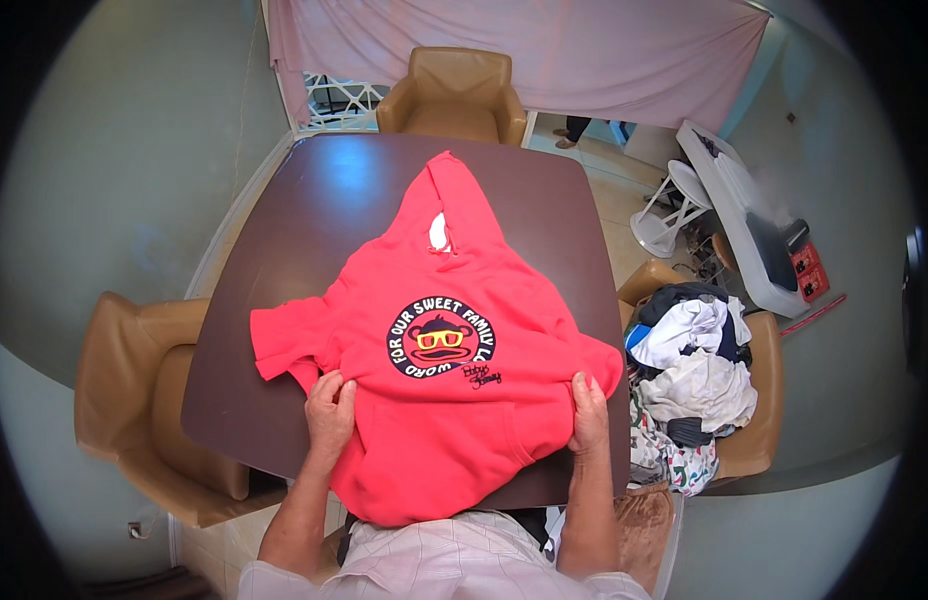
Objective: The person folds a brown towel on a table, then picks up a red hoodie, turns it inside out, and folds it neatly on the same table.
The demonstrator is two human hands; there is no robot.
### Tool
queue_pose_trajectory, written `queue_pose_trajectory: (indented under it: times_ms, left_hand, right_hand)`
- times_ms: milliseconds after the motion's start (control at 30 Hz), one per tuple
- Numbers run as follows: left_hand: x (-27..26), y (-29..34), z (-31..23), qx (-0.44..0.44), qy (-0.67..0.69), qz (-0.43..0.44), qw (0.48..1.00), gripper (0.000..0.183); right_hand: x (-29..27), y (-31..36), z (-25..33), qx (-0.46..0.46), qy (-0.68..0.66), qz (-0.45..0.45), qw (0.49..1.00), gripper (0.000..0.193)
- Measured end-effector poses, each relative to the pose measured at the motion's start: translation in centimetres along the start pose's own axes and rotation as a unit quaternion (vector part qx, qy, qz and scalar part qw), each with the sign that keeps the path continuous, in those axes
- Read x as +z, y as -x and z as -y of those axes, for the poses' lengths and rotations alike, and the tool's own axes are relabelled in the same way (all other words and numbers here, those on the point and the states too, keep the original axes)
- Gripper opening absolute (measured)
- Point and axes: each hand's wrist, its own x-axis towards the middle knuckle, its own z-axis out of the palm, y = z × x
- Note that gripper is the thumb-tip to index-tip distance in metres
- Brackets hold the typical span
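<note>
A red hooded sweatshirt [454, 420] lies front up on the dark brown table [254, 400], its hood pointing to the far side. A round black badge with a cartoon monkey face in yellow glasses is printed on its chest. My left hand [331, 410] is closed on the sweatshirt's left side, just below the sleeve that sticks out leftward. On the opposite side, my right hand [589, 415] grips the fabric near the other sleeve, which is bunched up. The lower hem hangs over the near table edge against my body.
To the right, a tan armchair [764, 400] carries a heap of crumpled clothes [699, 390]. Other tan armchairs stand at the left [164, 400] and far side [459, 90]. Beyond the heap are a white stool [674, 205] and a white counter [749, 230]. Part of a person's leg [576, 130] shows beneath the pink curtain [624, 60].
</note>
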Motion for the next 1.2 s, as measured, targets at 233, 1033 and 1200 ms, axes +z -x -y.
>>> queue_pose_trajectory:
  times_ms: [233, 1033, 1200]
  left_hand:
    - [-0.2, -0.5, 1.1, -0.142, 0.141, 0.046, 0.979, 0.018]
    - [7.2, -13.8, -2.2, 0.208, -0.127, 0.122, 0.962, 0.047]
    - [11.1, -18.0, -2.2, 0.077, -0.252, 0.263, 0.928, 0.077]
  right_hand:
    - [-0.9, 0.1, 5.1, 0.028, 0.497, -0.007, 0.868, 0.058]
    - [10.1, -5.6, 0.9, -0.321, 0.630, 0.050, 0.705, 0.059]
    - [11.4, -13.7, -3.8, -0.085, 0.712, 0.036, 0.696, 0.076]
